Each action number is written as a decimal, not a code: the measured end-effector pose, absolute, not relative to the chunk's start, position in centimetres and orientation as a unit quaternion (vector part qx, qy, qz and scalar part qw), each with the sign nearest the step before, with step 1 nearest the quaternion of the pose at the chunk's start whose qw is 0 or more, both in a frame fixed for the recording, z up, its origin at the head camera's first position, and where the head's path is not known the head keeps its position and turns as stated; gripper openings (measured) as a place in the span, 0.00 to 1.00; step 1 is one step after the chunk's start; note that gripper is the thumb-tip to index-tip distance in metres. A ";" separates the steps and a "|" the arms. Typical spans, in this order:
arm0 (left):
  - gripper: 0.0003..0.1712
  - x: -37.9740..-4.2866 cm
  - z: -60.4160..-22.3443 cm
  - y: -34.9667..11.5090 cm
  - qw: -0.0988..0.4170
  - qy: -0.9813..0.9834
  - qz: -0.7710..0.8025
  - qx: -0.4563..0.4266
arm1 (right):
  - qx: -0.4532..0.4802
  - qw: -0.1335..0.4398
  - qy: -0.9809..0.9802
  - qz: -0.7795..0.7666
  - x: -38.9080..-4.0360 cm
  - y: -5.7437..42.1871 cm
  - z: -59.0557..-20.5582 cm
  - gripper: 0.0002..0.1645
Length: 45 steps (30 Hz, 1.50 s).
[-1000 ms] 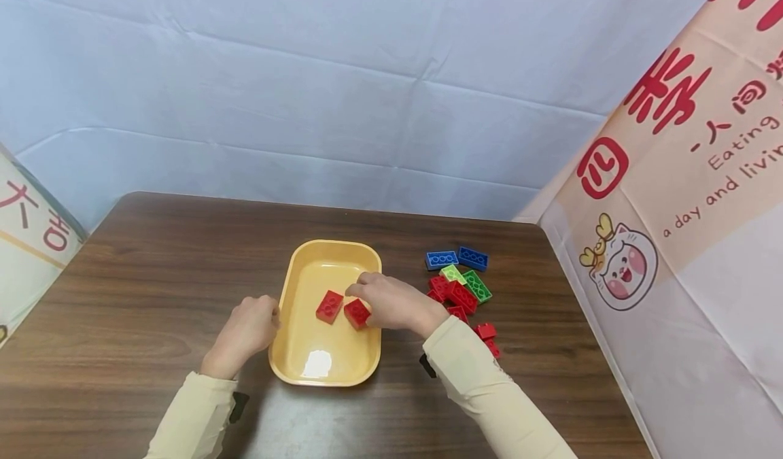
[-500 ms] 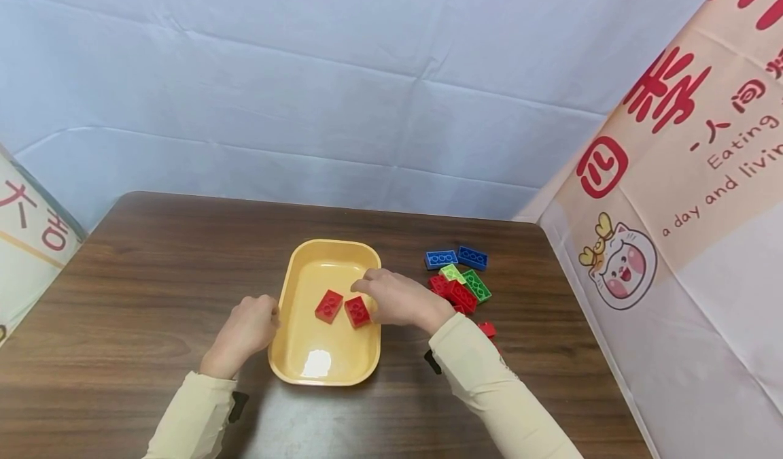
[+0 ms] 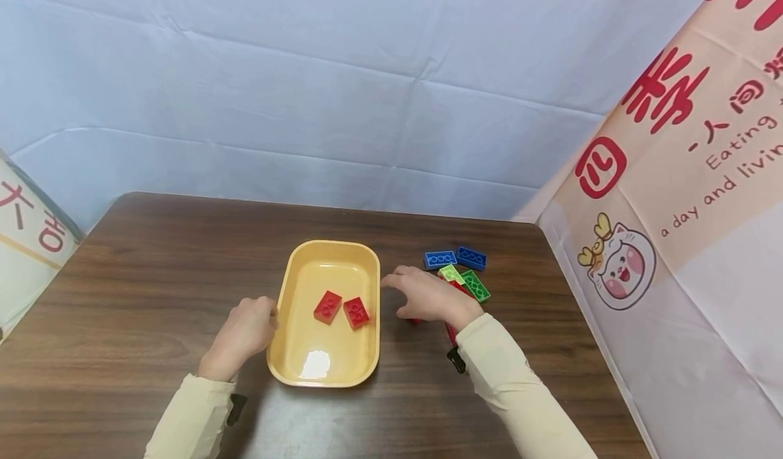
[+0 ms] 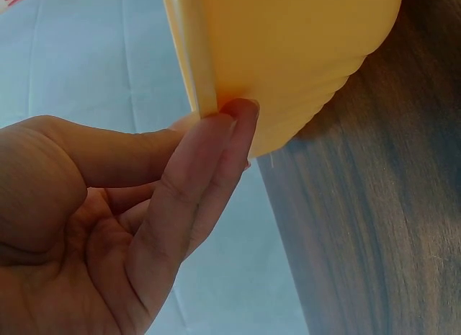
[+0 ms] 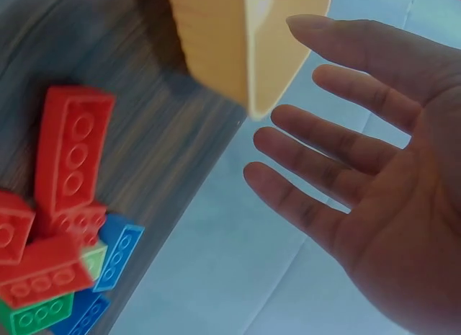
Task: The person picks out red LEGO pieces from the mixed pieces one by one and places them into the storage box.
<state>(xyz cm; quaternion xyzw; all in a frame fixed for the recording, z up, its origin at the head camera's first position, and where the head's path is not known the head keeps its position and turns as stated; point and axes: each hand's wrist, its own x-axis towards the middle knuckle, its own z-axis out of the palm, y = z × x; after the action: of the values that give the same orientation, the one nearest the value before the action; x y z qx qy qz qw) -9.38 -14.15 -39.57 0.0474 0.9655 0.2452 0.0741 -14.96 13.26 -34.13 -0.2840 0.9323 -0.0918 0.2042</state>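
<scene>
A yellow tray (image 3: 324,372) stands on the wooden table, with two red toy bricks (image 3: 327,307) lying side by side inside it. My left hand (image 3: 247,330) pinches the tray's left rim between thumb and fingers, as the left wrist view shows up close. Just right of the tray, my right hand (image 3: 431,294) hovers with its fingers spread and nothing held. Beneath and beyond that hand is a pile of loose bricks, partly hidden by it; red bricks (image 5: 75,151) show plainly in the right wrist view.
Behind the right hand lie two blue bricks (image 3: 440,260), a light green brick (image 3: 451,273) and a green brick (image 3: 475,286). A pale cloth (image 3: 275,92) hangs along the table's back edge, and a printed banner (image 3: 673,173) hangs at the right.
The right hand has let go of a red brick in the tray and moved right, out past the rim to the loose bricks. The left hand keeps its place on the rim.
</scene>
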 end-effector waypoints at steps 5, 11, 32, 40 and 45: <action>0.10 -9.3 -39.6 -14.2 0.076 0.966 0.243 0.043 | -0.253 0.200 0.940 -0.110 -15.3 14.9 -34.4 0.31; 0.08 -9.3 -39.6 -14.2 0.074 0.967 0.241 0.045 | -0.222 0.198 0.947 -0.122 -15.4 16.5 -34.8 0.33; 0.05 -9.5 -39.8 -14.3 0.085 0.965 0.244 0.038 | -0.227 0.207 0.944 -0.125 -15.8 18.2 -36.4 0.30; 0.06 -9.5 -39.7 -14.2 0.087 0.964 0.247 0.040 | -0.208 0.213 0.945 -0.136 -16.0 18.5 -37.8 0.32; 0.06 -9.4 -39.7 -14.2 0.089 0.964 0.248 0.037 | -0.211 0.213 0.944 -0.137 -16.3 18.7 -38.7 0.32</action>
<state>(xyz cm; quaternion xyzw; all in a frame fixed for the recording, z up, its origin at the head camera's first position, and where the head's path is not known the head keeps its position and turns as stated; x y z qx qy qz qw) -9.44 -14.20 -39.70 0.0366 0.9640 0.2481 0.0887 -16.26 18.67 -38.70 -0.2110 0.9442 -0.1368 0.2127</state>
